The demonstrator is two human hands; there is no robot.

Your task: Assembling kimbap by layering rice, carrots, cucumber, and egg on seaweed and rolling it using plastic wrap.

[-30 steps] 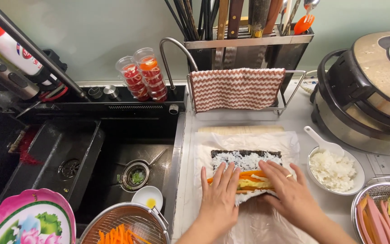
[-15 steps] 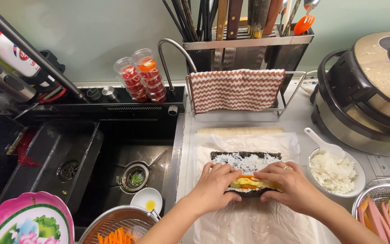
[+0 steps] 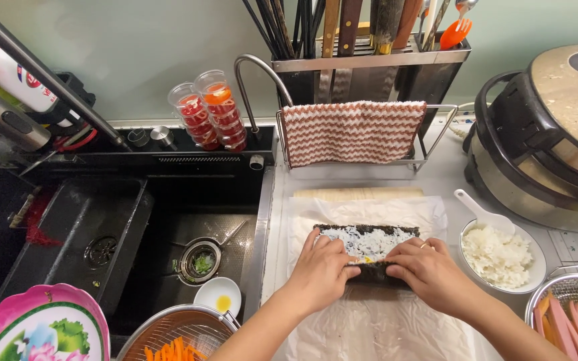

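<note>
Both hands press on a seaweed roll (image 3: pixel 376 271) that lies on white paper (image 3: pixel 369 321) in the middle of the worktop (image 3: pixel 449 177), just right of the sink (image 3: pixel 135 234). The left hand (image 3: pixel 322 271) and right hand (image 3: pixel 426 271) curl their fingers over the rolled part and grip it from both sides. I think the roll could split or come loose if the hands squeeze too hard or unevenly. The filling could then slide out of the ends. The rice could also stick to the fingers. The roll is dark and only partly rolled. White rice (image 3: pixel 369 239) and a bit of yellow filling show on the flat part behind the hands. A bowl of rice (image 3: pixel 500 257) with a white spoon sits near the right hand.
</note>
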